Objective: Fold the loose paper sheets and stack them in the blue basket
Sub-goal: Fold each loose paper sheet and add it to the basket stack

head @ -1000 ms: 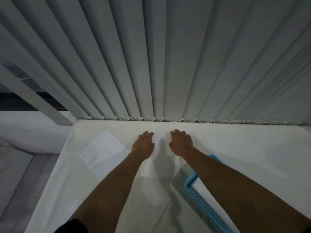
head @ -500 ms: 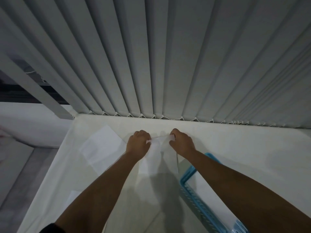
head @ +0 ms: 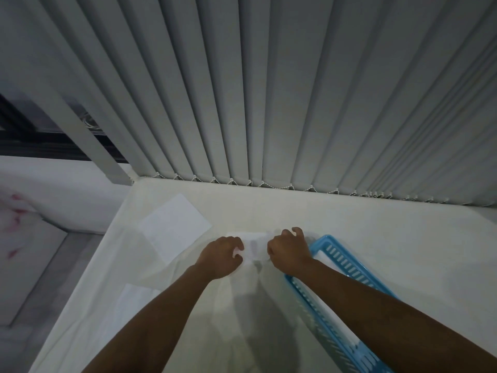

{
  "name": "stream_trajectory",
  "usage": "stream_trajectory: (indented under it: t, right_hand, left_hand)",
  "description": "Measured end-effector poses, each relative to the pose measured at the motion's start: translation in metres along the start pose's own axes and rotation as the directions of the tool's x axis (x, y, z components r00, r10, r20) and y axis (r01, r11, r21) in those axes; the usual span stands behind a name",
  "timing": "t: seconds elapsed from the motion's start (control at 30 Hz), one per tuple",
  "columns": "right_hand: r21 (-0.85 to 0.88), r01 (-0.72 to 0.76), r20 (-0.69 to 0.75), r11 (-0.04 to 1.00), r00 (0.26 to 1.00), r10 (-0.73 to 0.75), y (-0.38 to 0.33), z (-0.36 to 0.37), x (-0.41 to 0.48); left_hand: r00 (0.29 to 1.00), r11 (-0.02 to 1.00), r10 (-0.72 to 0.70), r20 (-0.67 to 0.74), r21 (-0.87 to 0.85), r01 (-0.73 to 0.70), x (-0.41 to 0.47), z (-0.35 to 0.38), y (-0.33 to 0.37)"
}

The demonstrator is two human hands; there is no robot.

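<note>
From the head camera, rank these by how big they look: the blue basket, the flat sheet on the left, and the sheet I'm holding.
1. blue basket, nearest the camera and partly hidden.
2. flat sheet.
3. held sheet, partly covered by the left hand and right hand.

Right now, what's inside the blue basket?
The blue basket holds white paper, visible at its far end. The right forearm crosses over it and covers much of the inside, so how many sheets lie there cannot be seen.
</note>
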State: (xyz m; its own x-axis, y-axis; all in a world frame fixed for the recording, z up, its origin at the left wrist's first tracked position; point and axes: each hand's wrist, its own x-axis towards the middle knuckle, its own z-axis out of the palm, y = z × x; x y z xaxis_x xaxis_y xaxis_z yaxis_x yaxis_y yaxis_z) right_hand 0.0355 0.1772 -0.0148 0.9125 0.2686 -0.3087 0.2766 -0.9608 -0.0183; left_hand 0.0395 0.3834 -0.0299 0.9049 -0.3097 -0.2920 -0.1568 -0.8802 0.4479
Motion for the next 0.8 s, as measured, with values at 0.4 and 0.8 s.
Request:
stream_trajectory:
  t: [0.4,0.8]
  right_hand:
    - [-0.028,-0.042,0.091,0.999,0.995,0.044,-0.001,0.013,0.000]
    - [0.042,-0.054,0.071,0.998,0.996,0.051,0.002,0.004,-0.008]
  left_hand:
    - [1.000,0.993,0.003,-0.004,0.121,-0.003,0.041,0.009,0.018]
    - [0.989,0.982,-0.137,0.063,0.139,0.127,0.056,-0.002,0.024]
